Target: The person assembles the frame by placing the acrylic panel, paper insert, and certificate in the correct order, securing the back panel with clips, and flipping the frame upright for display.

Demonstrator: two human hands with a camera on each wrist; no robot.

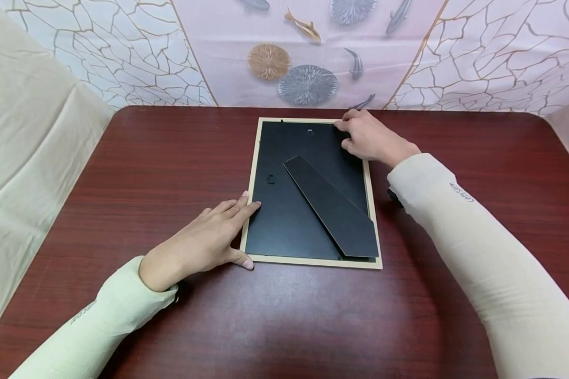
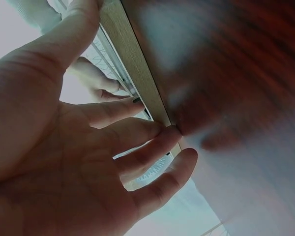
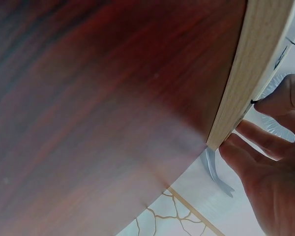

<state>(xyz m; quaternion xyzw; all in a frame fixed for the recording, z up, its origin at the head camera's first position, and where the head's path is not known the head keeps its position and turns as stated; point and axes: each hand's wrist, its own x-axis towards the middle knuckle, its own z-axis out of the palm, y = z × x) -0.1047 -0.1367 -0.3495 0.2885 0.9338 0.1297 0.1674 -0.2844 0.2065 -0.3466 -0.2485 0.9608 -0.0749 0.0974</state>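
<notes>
Before me a dark red-brown table, wood-grained and glossy, far corners rounded, a picture frame lying back side up near its far edge, pale wooden border outermost, black stand slanting across.

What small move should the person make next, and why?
Probably bend the small dark tab with the right hand: a thumb or fingertip is right at it, while the left hand rests on the wooden frame's opposite edge, able to steady it.
</notes>
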